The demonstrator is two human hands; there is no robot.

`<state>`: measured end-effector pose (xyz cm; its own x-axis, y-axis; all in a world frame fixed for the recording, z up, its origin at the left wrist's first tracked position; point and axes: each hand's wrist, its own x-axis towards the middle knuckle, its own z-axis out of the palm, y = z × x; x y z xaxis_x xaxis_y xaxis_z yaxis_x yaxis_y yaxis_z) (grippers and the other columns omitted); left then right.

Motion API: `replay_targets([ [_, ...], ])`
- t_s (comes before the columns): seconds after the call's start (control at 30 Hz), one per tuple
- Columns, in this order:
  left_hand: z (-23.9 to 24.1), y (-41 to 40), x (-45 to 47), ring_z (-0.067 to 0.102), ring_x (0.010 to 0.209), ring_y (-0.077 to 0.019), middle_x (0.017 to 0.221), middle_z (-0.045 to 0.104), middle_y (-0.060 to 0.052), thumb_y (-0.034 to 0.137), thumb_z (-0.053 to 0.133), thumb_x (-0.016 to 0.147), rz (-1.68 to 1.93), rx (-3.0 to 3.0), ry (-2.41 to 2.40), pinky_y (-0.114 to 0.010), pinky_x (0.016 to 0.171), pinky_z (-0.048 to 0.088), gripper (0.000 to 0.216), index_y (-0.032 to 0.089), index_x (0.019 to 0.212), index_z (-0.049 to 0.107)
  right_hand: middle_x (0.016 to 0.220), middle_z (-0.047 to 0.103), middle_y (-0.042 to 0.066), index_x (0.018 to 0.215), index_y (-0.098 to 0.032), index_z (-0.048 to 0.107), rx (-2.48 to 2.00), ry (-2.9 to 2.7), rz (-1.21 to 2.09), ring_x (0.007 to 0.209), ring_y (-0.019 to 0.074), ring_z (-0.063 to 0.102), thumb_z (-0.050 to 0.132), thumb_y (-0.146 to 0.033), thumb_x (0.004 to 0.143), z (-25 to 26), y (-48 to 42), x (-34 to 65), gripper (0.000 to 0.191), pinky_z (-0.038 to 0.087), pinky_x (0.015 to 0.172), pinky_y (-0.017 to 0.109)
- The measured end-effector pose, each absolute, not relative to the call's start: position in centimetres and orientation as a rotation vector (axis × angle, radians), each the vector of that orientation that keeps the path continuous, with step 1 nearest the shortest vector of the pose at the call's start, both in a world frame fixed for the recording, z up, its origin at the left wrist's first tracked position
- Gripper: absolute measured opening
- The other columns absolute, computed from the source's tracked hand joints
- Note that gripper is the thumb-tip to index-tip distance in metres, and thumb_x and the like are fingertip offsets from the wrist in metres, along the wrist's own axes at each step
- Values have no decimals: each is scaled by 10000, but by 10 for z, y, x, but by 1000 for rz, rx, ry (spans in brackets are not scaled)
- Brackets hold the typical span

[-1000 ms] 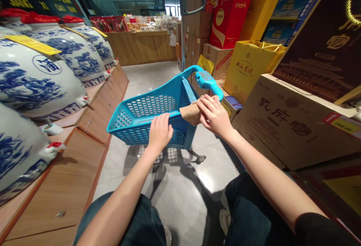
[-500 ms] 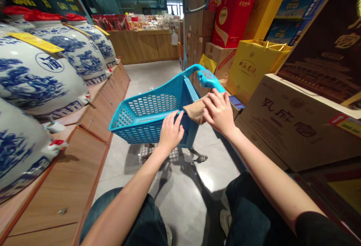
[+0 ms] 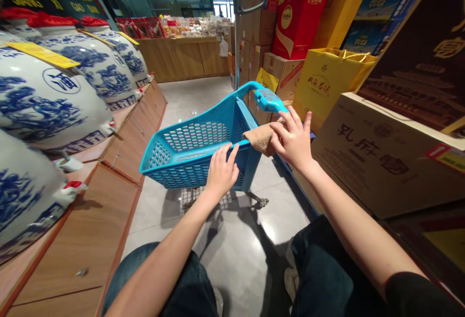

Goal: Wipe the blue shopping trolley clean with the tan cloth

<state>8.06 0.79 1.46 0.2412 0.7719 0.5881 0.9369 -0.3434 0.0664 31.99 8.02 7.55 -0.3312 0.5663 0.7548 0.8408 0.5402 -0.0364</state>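
Observation:
A small blue plastic shopping trolley (image 3: 189,155) stands on the tiled aisle floor in front of my knees. My left hand (image 3: 222,172) rests flat against its near rim, fingers stretched out. My right hand (image 3: 293,140) presses a folded brown cloth (image 3: 262,138) onto the rim's right corner, below the blue handle (image 3: 269,100). Its fingers are spread over the cloth. The basket's inside looks bare.
Large blue-and-white ceramic jars (image 3: 54,99) sit on a wooden counter (image 3: 90,230) at the left. Cardboard boxes (image 3: 378,157), a yellow gift bag (image 3: 327,84) and a red gift bag (image 3: 298,17) are stacked at the right. A wooden display counter (image 3: 181,58) closes the aisle's far end.
My left hand slid right along the trolley's rim and its fingers opened. My right hand moved the cloth rightwards and up toward the handle, fingers spreading.

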Motion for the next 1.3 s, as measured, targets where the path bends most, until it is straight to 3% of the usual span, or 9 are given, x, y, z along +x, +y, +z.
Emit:
replay_targets([
  [0.23, 13, 7, 82, 456, 1449, -356, 1549, 486, -206, 188, 517, 948, -786, -2229, -1609, -569, 1182, 410, 632, 174, 1568, 396, 1570, 519, 131, 1295, -255, 698, -1013, -2191, -467, 1548, 389, 321, 571, -362, 952, 70, 62, 300, 381, 95, 1233, 768],
  [0.4, 14, 8, 80, 458, 1454, -340, 1562, 477, -187, 173, 503, 943, -780, -2269, -1595, -551, 1187, 412, 695, 207, 1614, 324, 1514, 569, 82, 1085, -276, 777, -1105, -2039, -482, 1535, 399, 345, 553, -276, 934, 83, 83, 328, 269, 66, 1237, 776],
  [0.5, 13, 8, 80, 453, 1460, -336, 1561, 477, -185, 172, 499, 948, -769, -2260, -1580, -537, 1185, 414, 696, 206, 1618, 312, 1426, 636, 115, 1075, -226, 777, -1081, -1981, -497, 1489, 389, 427, 515, -264, 946, 81, 85, 330, 294, 180, 1249, 730],
  [0.6, 11, 8, 82, 450, 1456, -352, 1555, 478, -202, 190, 504, 954, -768, -2233, -1583, -555, 1185, 404, 654, 178, 1591, 357, 1387, 665, 162, 1224, -147, 729, -934, -2141, -449, 1439, 349, 499, 498, -265, 955, 73, 71, 312, 374, 352, 1230, 598],
  [0.67, 10, 8, 82, 453, 1449, -359, 1551, 479, -213, 194, 499, 958, -767, -2224, -1585, -564, 1184, 398, 619, 157, 1566, 392, 1368, 679, 159, 1278, -131, 702, -840, -2251, -407, 1385, 314, 551, 492, -252, 958, 71, 65, 305, 402, 403, 1214, 520],
  [0.83, 11, 8, 81, 433, 1474, -342, 1583, 452, -194, 182, 494, 958, -731, -2263, -1568, -542, 1201, 385, 671, 184, 1608, 325, 1170, 723, 136, 1109, -175, 758, -943, -2111, -397, 1204, 298, 626, 467, -241, 969, 82, 77, 323, 330, 498, 1084, 469],
  [0.93, 10, 9, 82, 421, 1488, -337, 1595, 440, -193, 176, 498, 957, -723, -2275, -1542, -530, 1209, 380, 695, 186, 1622, 297, 1148, 702, 152, 1127, -172, 753, -1027, -2052, -422, 1149, 313, 614, 483, -256, 960, 80, 78, 324, 328, 489, 1057, 494],
  [1.1, 7, 10, 82, 431, 1469, -368, 1578, 449, -225, 173, 519, 947, -755, -2235, -1524, -567, 1189, 390, 633, 141, 1565, 388, 1303, 668, 156, 1292, -161, 689, -818, -2217, -463, 1279, 320, 548, 541, -247, 943, 67, 61, 301, 389, 417, 1151, 502],
  [1.3, 7, 10, 81, 445, 1459, -352, 1572, 459, -219, 161, 500, 953, -734, -2257, -1481, -544, 1177, 411, 644, 143, 1582, 361, 1056, 700, 123, 1042, -195, 757, -909, -2051, -418, 1038, 301, 626, 525, -220, 950, 81, 75, 319, 250, 521, 968, 491],
])
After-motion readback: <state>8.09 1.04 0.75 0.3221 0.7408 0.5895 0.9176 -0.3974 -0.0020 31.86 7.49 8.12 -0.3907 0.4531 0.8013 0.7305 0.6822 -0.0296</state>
